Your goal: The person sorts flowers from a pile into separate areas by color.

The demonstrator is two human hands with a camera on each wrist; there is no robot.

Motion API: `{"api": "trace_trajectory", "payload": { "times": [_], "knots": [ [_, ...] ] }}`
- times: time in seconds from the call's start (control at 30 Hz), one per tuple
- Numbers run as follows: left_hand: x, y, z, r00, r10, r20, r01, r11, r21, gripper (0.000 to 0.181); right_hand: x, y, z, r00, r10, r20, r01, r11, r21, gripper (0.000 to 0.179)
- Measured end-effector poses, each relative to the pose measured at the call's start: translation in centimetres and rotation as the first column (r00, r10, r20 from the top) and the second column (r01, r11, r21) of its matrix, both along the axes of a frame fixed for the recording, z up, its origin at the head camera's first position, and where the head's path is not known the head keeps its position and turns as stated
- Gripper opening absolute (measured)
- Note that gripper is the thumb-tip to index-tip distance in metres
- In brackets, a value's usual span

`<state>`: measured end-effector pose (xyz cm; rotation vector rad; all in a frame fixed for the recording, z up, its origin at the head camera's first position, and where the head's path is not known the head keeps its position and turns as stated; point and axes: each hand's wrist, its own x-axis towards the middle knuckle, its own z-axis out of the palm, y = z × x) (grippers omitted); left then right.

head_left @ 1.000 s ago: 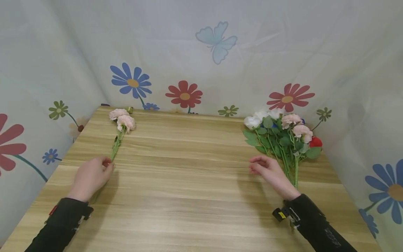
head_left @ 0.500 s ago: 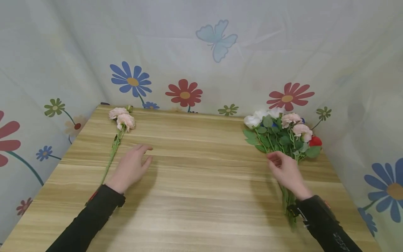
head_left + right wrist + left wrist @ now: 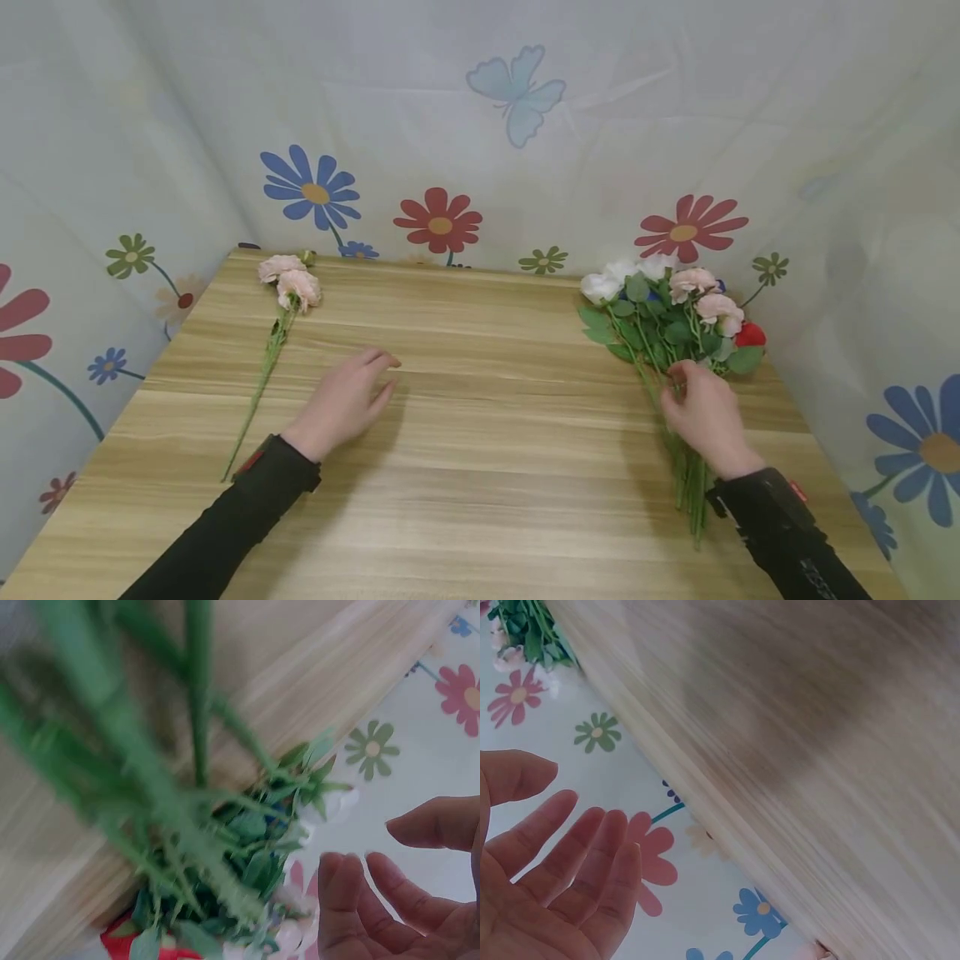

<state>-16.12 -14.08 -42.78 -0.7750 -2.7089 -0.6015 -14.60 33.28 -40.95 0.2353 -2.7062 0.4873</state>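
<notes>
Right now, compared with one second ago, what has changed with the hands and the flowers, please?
The left hand has left the stems of the pale pink flowers, apparently letting go, and moved right. The right hand has moved right too, from beside the mixed bunch to over its stems; I see no grip on them. Both groups of flowers lie as before.

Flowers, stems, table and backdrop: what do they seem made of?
Flowers: probably fabric, matte, with soft ruffled layers; real ones not ruled out.
Stems: likely plastic, smooth, evenly green in the right wrist view.
Table: wood or wood-print laminate, slight sheen over straight grain.
Backdrop: thin cloth or plastic sheet, printed, with soft creases; which, I can't tell.
</notes>
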Motion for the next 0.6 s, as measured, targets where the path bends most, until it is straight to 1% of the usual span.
{"api": "trace_trajectory", "payload": {
  "times": [0.1,0.2,0.27,0.4,0.6],
  "knots": [
    [0.0,0.3,-0.2,1.000,-0.006,-0.011,0.006,1.000,-0.009,0.025,0.1,0.8,0.0,0.998,-0.048,-0.047,0.049,0.999,0.011,0.022],
    [0.1,0.7,-0.3,1.000,-0.018,-0.017,0.018,1.000,-0.019,0.025,0.2,1.5,0.2,0.995,-0.087,-0.058,0.088,0.996,0.012,0.023],
    [0.2,0.9,-0.4,1.000,-0.026,-0.015,0.025,0.999,-0.021,0.025,0.3,1.9,0.3,0.993,-0.108,-0.045,0.109,0.994,0.015,0.025],
    [0.3,1.3,-0.7,0.999,-0.040,-0.019,0.040,0.999,-0.020,0.024,0.4,2.4,0.4,0.990,-0.141,0.007,0.141,0.990,0.030,0.032],
    [0.3,1.5,-1.1,0.998,-0.055,-0.041,0.055,0.998,-0.009,0.024,0.6,3.4,-0.1,0.985,-0.159,0.074,0.157,0.987,0.028,0.038]
  ]
}}
